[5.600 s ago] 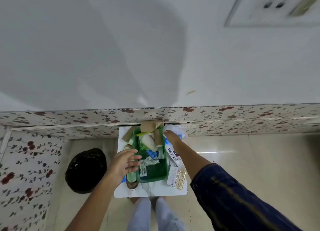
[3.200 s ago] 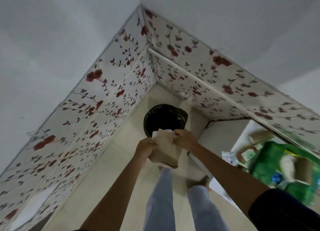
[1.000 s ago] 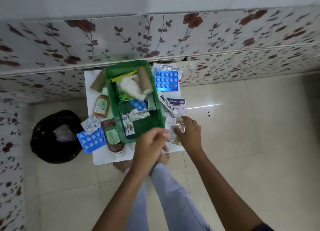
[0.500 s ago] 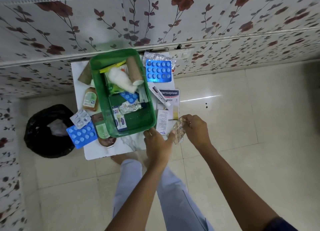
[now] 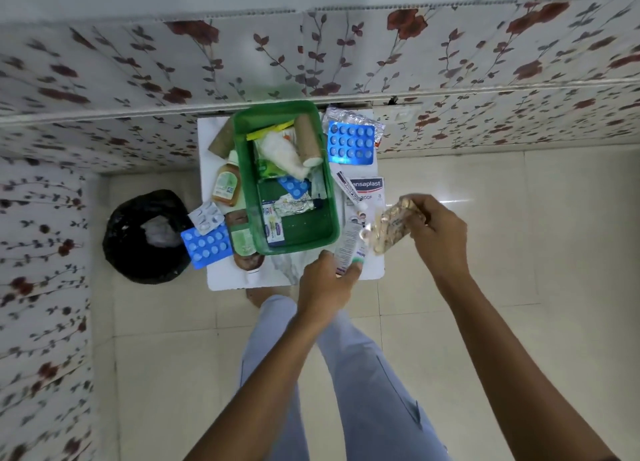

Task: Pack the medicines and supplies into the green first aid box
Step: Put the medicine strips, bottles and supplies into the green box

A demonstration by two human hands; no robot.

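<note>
The green first aid box (image 5: 329, 225) stands open on a small white table (image 5: 375, 268). Inside lie a brown bandage roll (image 5: 307, 138), white gauze (image 5: 281, 154), a blue pill strip and small packets. My right hand (image 5: 437, 230) is raised right of the table, shut on a strip of yellowish tablets (image 5: 389, 227). My left hand (image 5: 325, 286) is at the table's near edge, fingers on a white medicine carton (image 5: 348, 246). Outside the box lie a blue blister pack (image 5: 351, 143), a Hansaplast box (image 5: 366, 188), an antiseptic bottle (image 5: 227, 183) and another blue blister pack (image 5: 206, 246).
A black-lined bin (image 5: 147, 235) with white waste stands on the floor left of the table. Floral-patterned wall panels (image 5: 311, 52) run behind and to the left. My legs (image 5: 346, 374) are below the table on pale floor tiles.
My right hand has lifted the yellowish tablet strip up and to the right of the table. My left hand has let go of the strip and moved onto the white carton.
</note>
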